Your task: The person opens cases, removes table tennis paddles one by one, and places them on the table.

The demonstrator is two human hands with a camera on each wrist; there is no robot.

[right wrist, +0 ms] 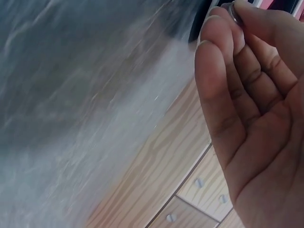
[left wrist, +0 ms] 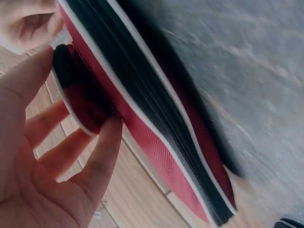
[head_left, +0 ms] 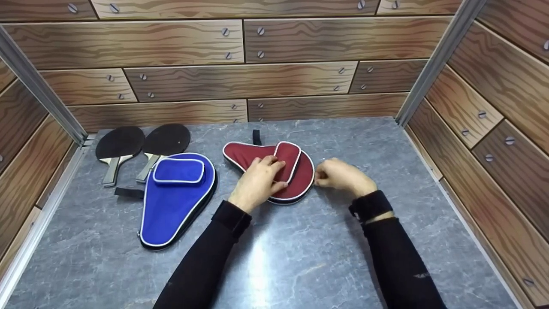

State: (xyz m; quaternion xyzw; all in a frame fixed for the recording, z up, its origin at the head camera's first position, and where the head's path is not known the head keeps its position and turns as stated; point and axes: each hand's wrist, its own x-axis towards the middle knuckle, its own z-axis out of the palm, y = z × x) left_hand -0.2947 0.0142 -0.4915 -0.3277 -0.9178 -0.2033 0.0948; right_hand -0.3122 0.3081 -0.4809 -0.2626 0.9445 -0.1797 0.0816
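Red paddle case, zip in hand

Red case (head_left: pixel 305 177): flat on the tabletop (head_left: pixel 309 266), narrow end leftward in the head view. Left hand (head_left: pixel 257 179): palm down, fingers spread, thumb apart, touching the case's raised pocket (head_left: pixel 289 155). Right hand (head_left: pixel 341 174): at the case's rounded edge, wrist bent inward, thumb and forefinger pinching a metal zip pull (right wrist: pixel 234 14), remaining fingers curled. Blue case (head_left: pixel 171 210): left, near two black paddles (head_left: pixel 121 142).

At the left of the head view, two black paddles (head_left: pixel 119 145) are being shown side by side, one being partly hidden by a blue case (head_left: pixel 176 199) (white-piped, pocketed). The top is being filled by wood-patterned panels (head_left: pixel 184 43), the bottom by a grey tabletop (head_left: pixel 309 257).
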